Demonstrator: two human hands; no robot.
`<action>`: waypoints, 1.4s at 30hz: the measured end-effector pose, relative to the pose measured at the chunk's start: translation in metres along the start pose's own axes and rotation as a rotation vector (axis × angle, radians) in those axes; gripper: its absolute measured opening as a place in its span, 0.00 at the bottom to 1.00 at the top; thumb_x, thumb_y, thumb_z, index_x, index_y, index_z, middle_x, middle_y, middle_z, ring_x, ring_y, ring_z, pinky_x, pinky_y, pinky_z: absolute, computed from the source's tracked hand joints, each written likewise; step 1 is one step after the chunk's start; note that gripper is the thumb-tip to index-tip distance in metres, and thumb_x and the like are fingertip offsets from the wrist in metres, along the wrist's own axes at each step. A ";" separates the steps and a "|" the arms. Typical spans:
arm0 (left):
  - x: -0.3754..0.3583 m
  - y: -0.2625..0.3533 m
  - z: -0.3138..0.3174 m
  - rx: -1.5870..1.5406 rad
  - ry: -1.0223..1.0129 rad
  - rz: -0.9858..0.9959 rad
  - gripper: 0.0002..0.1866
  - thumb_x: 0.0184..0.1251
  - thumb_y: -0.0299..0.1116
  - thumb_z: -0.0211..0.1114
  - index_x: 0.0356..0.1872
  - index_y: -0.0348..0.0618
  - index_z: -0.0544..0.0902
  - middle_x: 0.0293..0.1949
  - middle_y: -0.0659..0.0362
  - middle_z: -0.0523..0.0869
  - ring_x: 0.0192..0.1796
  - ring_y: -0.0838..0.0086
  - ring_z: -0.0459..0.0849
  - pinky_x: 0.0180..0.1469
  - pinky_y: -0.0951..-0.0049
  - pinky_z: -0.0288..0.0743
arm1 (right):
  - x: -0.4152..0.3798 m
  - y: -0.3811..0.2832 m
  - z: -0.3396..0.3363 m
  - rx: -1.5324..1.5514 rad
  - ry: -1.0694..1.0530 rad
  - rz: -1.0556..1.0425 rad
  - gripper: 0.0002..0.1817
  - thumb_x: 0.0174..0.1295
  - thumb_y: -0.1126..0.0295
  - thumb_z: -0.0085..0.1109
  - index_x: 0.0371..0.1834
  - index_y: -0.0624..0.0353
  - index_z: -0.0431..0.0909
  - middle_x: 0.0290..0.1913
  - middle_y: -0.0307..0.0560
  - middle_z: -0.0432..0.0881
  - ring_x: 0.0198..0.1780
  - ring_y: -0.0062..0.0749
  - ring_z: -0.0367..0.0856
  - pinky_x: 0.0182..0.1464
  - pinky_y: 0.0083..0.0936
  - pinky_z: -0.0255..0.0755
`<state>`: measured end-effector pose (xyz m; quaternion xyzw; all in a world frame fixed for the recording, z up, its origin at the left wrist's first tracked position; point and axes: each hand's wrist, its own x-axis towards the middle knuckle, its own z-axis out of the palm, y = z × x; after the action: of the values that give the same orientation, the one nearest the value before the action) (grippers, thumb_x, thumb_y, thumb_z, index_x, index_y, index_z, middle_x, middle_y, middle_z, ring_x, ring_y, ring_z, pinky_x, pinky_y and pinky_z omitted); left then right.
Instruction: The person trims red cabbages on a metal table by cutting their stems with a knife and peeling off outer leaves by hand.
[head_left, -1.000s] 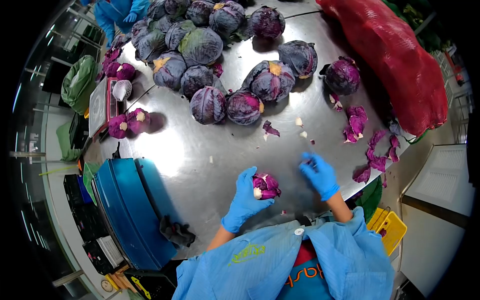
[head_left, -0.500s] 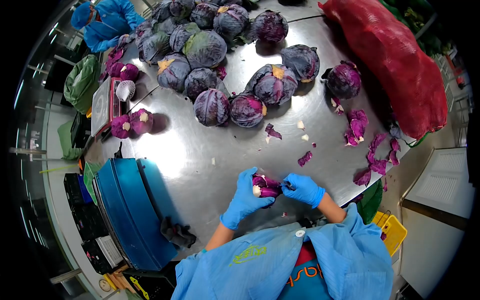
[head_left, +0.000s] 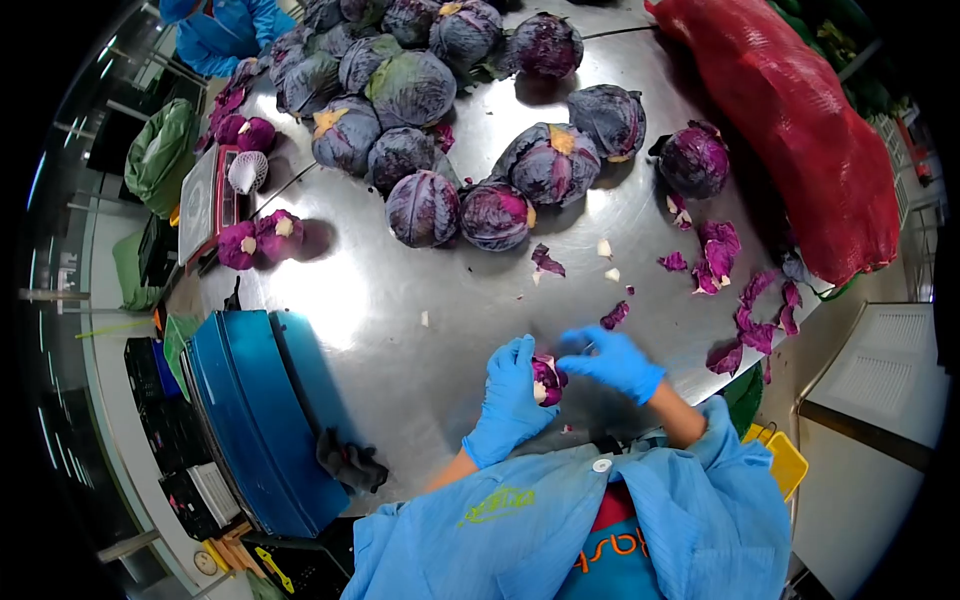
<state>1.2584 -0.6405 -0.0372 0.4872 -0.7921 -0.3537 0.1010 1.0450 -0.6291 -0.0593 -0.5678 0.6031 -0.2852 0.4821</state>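
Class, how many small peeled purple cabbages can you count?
5 visible: one cabbage in the left hand, a pair at the near end of the scale, another pair at its far end. Others may be hidden.

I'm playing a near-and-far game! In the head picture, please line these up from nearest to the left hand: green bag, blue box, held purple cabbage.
From the left hand:
1. Purple cabbage, held in it.
2. Blue box, off to its left.
3. Green bag, far at the upper left.
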 end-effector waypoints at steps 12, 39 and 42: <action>0.002 0.017 -0.004 0.060 0.000 0.007 0.54 0.35 0.36 0.77 0.71 0.40 0.61 0.59 0.44 0.68 0.63 0.45 0.67 0.65 0.52 0.65 | 0.005 -0.009 0.012 0.038 -0.189 0.125 0.18 0.63 0.57 0.61 0.46 0.60 0.79 0.32 0.52 0.82 0.29 0.42 0.82 0.32 0.34 0.75; -0.034 -0.036 -0.024 -0.338 0.062 0.033 0.64 0.40 0.41 0.84 0.77 0.39 0.50 0.72 0.45 0.59 0.73 0.52 0.61 0.73 0.58 0.60 | 0.003 -0.010 0.032 0.366 -0.208 0.228 0.28 0.60 0.53 0.69 0.59 0.57 0.81 0.45 0.49 0.85 0.44 0.30 0.83 0.48 0.28 0.77; -0.053 -0.044 0.014 -0.775 0.233 -0.357 0.61 0.45 0.41 0.83 0.76 0.39 0.50 0.70 0.46 0.63 0.71 0.57 0.65 0.70 0.60 0.65 | 0.003 0.010 0.043 0.248 -0.138 0.103 0.19 0.63 0.56 0.66 0.51 0.56 0.85 0.39 0.50 0.85 0.38 0.33 0.84 0.44 0.28 0.77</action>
<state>1.3091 -0.6016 -0.0664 0.5792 -0.4876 -0.5792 0.3022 1.0803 -0.6217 -0.0851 -0.4904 0.5569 -0.2929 0.6030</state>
